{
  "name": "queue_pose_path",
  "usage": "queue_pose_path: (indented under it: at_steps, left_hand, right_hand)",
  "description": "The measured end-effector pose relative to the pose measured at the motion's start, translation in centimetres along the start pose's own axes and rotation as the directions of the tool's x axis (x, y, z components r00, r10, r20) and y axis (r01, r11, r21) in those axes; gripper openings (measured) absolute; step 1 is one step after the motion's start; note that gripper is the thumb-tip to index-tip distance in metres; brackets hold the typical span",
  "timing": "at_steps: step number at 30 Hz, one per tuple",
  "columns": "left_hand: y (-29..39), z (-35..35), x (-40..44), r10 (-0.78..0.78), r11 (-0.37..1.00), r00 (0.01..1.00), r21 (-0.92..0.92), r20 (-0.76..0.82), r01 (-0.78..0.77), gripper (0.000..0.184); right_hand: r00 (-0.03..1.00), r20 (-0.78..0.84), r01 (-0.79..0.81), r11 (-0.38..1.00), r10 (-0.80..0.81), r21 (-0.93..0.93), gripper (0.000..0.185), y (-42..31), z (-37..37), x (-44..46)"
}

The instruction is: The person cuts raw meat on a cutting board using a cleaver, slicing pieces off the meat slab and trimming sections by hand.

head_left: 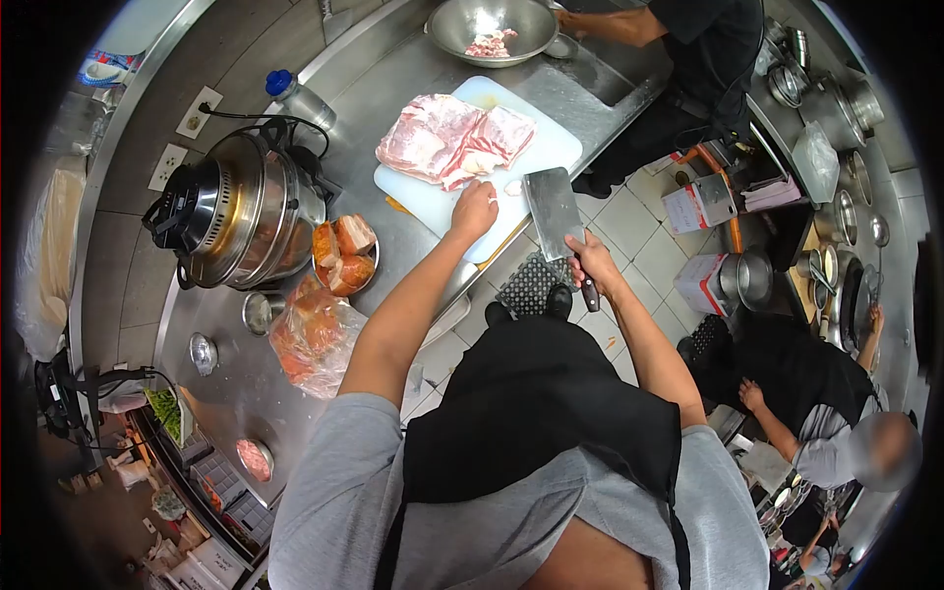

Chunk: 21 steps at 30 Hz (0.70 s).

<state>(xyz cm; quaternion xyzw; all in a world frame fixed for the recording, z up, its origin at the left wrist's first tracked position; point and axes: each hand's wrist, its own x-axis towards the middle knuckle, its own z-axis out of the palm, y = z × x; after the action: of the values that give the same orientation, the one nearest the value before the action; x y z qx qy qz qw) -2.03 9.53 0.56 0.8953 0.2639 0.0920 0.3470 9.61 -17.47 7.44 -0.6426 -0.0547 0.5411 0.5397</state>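
Pink pork slab (428, 140) is lying, long axis crosswise, beyond my nearer left hand (476, 209), grip unclear; my right hand (597, 263) is grasping the cleaver (555, 204).

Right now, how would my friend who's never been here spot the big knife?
Find the white cutting board with raw meat on it. Near its edge, the person's right hand grips a dark handle. That's the big knife: its wide, flat, grey blade is nothing like the pink meat nearby.

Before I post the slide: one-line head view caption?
Right hand gripping a cleaver, left hand at the edge of raw meat on a white cutting board.
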Motion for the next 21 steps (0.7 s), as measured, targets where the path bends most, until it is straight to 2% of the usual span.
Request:
queue_pose_path:
  at_steps: [3,6,9,12,15,17,19,21]
  left_hand:
    - [0.2,-0.2,-1.0,-0.019,0.997,0.983,-0.071,-0.182,0.006,0.02]
    - [-0.5,2.0,0.3,0.024,0.978,0.958,-0.192,-0.286,-0.082,0.023]
    - [-0.3,1.9,0.6,0.102,0.984,0.965,-0.115,-0.243,-0.133,0.026]
    - [0.1,0.6,0.3,0.097,0.994,0.993,-0.041,-0.063,-0.1,0.024]
    - [0.1,0.8,-1.0,0.107,0.987,0.988,-0.108,-0.112,-0.119,0.026]
    - [0.3,1.2,-2.3,0.052,0.987,0.979,-0.14,-0.197,-0.08,0.027]
    - [-0.3,1.8,-2.6,0.028,0.988,0.958,-0.137,-0.284,-0.069,0.029]
    - [-0.3,1.5,-2.6,-0.041,0.983,0.964,-0.185,-0.264,-0.008,0.032]
  right_hand:
    - [0.998,-0.048,0.04,0.985,-0.049,-0.168,0.021,0.0,0.4,0.8]
    - [0.999,-0.033,0.026,0.961,-0.037,-0.277,0.022,-0.2,1.9,1.1]
    - [1.0,0.016,0.02,0.961,-0.016,-0.277,0.022,0.0,2.6,0.9]
    - [0.999,-0.007,0.042,0.976,-0.044,-0.212,0.022,0.3,2.8,0.1]
    - [0.999,0.032,-0.032,0.986,0.038,-0.164,0.022,1.3,2.3,1.0]
    - [0.995,0.079,-0.052,0.983,0.066,-0.177,0.022,3.0,2.7,1.7]
    - [0.997,0.063,-0.032,0.969,0.049,-0.244,0.022,3.9,3.1,2.6]
    - [0.991,0.133,0.015,0.983,0.01,-0.185,0.025,2.4,3.4,1.9]
